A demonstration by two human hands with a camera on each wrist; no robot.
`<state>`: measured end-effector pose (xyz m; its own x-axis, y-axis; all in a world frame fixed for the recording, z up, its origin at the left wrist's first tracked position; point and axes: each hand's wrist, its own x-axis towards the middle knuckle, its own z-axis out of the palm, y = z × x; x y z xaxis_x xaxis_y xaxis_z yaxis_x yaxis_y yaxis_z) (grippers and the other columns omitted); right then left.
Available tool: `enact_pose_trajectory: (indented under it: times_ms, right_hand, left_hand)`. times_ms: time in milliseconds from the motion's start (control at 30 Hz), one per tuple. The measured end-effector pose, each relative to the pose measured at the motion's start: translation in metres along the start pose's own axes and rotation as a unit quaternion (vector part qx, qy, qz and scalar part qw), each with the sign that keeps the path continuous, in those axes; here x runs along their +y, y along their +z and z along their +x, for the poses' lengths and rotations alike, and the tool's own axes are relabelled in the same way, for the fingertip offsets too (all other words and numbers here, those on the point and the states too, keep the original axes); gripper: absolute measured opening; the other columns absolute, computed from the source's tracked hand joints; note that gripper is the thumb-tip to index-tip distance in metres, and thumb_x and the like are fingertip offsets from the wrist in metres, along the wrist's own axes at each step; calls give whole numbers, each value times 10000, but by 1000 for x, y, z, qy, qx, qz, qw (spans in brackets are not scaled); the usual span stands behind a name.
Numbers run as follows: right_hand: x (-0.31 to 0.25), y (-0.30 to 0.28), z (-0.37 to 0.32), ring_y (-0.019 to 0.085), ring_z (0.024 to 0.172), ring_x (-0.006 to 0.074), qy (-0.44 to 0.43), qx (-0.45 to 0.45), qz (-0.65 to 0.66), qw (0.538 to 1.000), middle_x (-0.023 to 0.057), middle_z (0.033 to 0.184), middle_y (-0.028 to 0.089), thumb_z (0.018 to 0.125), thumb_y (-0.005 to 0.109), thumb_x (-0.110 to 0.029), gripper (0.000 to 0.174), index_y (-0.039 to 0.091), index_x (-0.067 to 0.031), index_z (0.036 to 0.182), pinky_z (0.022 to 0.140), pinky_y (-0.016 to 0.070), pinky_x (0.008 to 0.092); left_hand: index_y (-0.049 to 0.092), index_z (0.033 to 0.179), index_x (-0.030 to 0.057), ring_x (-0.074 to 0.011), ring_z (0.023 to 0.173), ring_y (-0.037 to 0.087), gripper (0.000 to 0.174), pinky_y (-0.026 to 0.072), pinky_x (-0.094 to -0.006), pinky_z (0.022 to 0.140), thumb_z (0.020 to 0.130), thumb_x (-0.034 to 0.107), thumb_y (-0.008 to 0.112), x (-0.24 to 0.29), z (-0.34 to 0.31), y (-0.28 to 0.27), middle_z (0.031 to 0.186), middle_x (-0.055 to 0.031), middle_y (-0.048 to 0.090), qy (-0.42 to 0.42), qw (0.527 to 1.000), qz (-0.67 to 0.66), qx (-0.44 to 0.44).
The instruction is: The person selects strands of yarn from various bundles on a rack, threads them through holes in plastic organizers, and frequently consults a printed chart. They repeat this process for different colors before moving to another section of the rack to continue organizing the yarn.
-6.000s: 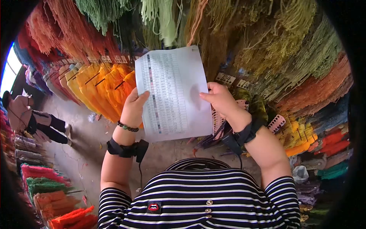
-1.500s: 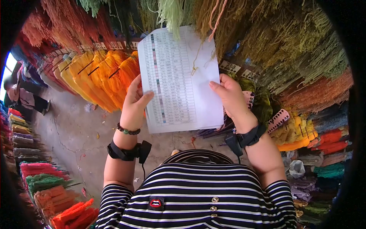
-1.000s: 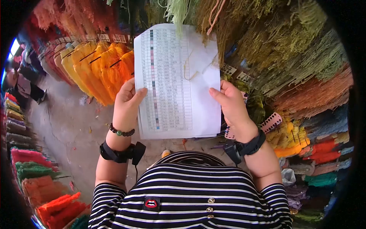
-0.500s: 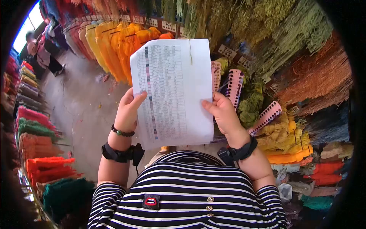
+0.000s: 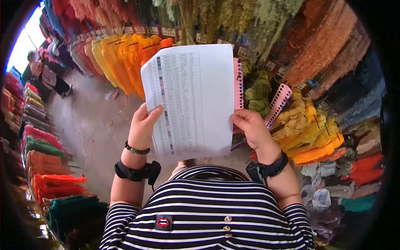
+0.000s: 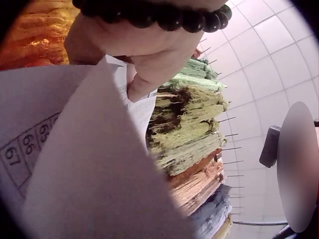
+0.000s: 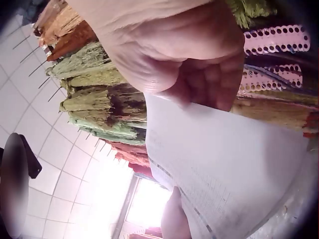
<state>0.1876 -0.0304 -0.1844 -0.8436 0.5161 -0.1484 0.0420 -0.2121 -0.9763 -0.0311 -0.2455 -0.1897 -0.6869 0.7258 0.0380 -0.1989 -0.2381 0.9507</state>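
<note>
Between both hands, in front of the striped shirt, are sheets of paper (image 5: 214, 91) printed with a table of numbers and a column of dark and pinkish cells. My left hand (image 5: 143, 125) pinches the left edge, its thumb lying over the printed side and the other fingers hidden behind. At the right edge my right hand (image 5: 252, 129) pinches the sheets between thumb and fingers. The left wrist view shows the paper (image 6: 94, 164) folding up near that hand, with row numbers legible. In the right wrist view, the curled fingers of my right hand (image 7: 199, 64) meet the paper's edge.
Yellow and orange yarn skeins (image 5: 121, 58) hang on pegs ahead. Olive yarn (image 5: 258, 93), a pink punched strip (image 5: 279, 102) and yellow skeins (image 5: 308, 137) are at the right. More skeins (image 5: 58, 185) line the left. Another person (image 5: 48, 75) stands far left on the concrete floor (image 5: 89, 125).
The head view has turned rightward and the paper has shifted relative to the hanging yarn. Loose strands no longer hang over the sheet. Both hands keep holding it throughout.
</note>
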Motion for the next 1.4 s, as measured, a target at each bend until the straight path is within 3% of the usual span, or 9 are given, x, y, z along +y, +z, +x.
enact_pose_trajectory:
  times_ms: [167, 467, 633, 733, 967, 1100, 1200, 1300, 1400]
  right_hand:
    - [-6, -18, -26, 639, 715, 104, -29, 39, 9, 999, 11, 834, 683, 862, 690, -80, 40, 678, -42, 857, 663, 540, 249]
    - [-21, -46, -64, 541, 630, 62, -59, 66, 24, 996, -19, 705, 621, 813, 755, -87, 124, 659, -39, 751, 603, 437, 198]
    - [-32, -65, -82, 509, 583, 44, -117, 83, -94, 985, -40, 674, 595, 844, 726, -97, 119, 655, -49, 761, 546, 395, 189]
    - [-47, -71, -92, 519, 560, 33, -62, 150, -10, 987, -41, 677, 578, 878, 695, -137, 119, 641, -50, 816, 501, 382, 176]
    - [-67, -74, -96, 533, 550, 50, -76, 168, -157, 970, -23, 705, 570, 935, 590, -106, 99, 591, -28, 875, 497, 411, 190]
    - [-76, -85, -81, 587, 653, 96, -120, 214, -176, 953, 20, 782, 629, 912, 596, -45, 54, 590, 7, 919, 596, 462, 225]
    - [-94, -97, -69, 584, 680, 84, -204, 218, -237, 925, 18, 798, 634, 900, 601, -16, 35, 587, 11, 917, 620, 464, 226]
    - [-128, -95, -59, 566, 711, 59, -359, 310, -273, 837, 5, 794, 631, 904, 606, -24, 72, 615, 0, 972, 639, 451, 216]
    - [-171, -76, -67, 577, 761, 61, -377, 250, -202, 869, 2, 856, 651, 932, 596, -78, 135, 640, -12, 1040, 672, 443, 187]
  left_hand:
    - [570, 1190, -29, -128, 981, 607, 289, 468, -279, 860, 944, 123, 579, 4, -1, 24, 1099, -63, 653, -33, 997, -64, -37]
    - [577, 1186, -35, -128, 992, 593, 281, 452, -277, 877, 960, 131, 552, -3, 15, 53, 1104, -55, 648, -53, 992, -45, -103]
    - [602, 1168, -30, -118, 982, 580, 272, 447, -278, 882, 963, 144, 563, -3, 22, 63, 1087, -36, 648, -59, 987, -25, -145]
    - [614, 1154, -26, -117, 979, 581, 269, 448, -277, 880, 962, 157, 572, -1, 26, 66, 1086, -35, 649, -60, 984, -4, -166]
    - [610, 1182, -17, -129, 981, 597, 289, 464, -285, 874, 963, 169, 574, 6, 31, 63, 1116, -44, 653, -74, 980, 20, -182]
    - [618, 1147, -28, -107, 950, 585, 258, 455, -259, 855, 962, 145, 570, 14, 34, 66, 1054, -16, 656, -70, 979, 51, -186]
    - [618, 1141, -31, -89, 944, 578, 246, 452, -245, 847, 963, 129, 561, 19, 37, 66, 1051, -4, 652, -36, 974, 84, -209]
    - [627, 1126, -28, -75, 937, 573, 226, 449, -235, 844, 954, 104, 561, 25, 39, 62, 1032, 9, 653, 19, 958, 157, -237]
    - [637, 1119, -26, -86, 947, 585, 221, 456, -239, 854, 914, 17, 564, 25, 46, 58, 1008, 7, 666, 50, 950, 192, -242]
